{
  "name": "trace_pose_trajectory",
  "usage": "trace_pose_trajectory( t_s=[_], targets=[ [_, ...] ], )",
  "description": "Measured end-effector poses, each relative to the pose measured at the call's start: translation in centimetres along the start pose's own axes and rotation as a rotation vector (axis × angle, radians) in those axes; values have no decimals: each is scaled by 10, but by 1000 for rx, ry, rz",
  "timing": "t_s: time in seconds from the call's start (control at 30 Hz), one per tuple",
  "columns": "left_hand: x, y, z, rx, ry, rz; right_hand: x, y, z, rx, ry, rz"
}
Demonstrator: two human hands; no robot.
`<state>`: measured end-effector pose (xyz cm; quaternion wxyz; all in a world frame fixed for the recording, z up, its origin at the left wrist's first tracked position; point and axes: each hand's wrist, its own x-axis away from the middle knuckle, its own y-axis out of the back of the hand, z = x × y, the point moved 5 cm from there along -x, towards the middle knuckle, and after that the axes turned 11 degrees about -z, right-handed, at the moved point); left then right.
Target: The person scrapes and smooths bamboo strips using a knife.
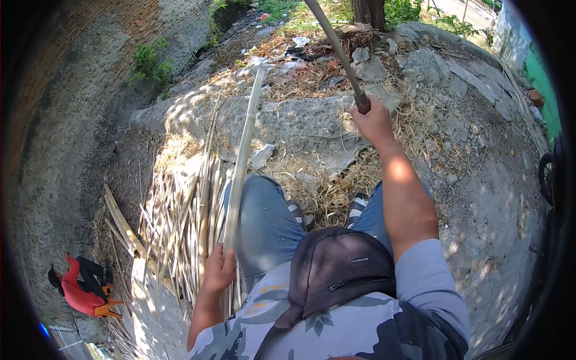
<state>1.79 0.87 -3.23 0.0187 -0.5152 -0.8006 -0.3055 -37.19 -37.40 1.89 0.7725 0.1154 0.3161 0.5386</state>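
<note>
My left hand (pixel 219 271) is closed around the lower part of a long, pale split bamboo strip (pixel 242 157). The strip stands upright along my left thigh, its far end reaching over the concrete ledge. Raised out to the front right, my right hand (pixel 373 123) grips the brown handle of a machete (pixel 337 48). Its long, narrow blade points up and away, apart from the strip, and its tip runs out of the top of the picture. To the left of my leg lies a heap of bamboo strips (pixel 180 231).
A low concrete ledge (pixel 294 129) crosses in front of my feet, with dry shavings (pixel 336 201) around them. Beyond stand a tree trunk (pixel 368 13) and scattered litter. A person in red (pixel 83 295) sits on an orange chair at far left. A wheel (pixel 546 179) shows at right.
</note>
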Motion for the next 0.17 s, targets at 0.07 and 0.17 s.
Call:
trace_pose_trajectory(
  t_s=[0.07, 0.17],
  targets=[
    [-4, 3, -8, -93, -118, -86, 6, -5, 9, 45, 89, 79],
    [-12, 2, -6, -163, -174, -48, 17, -11, 26, 143, 253, 256]
  ],
)
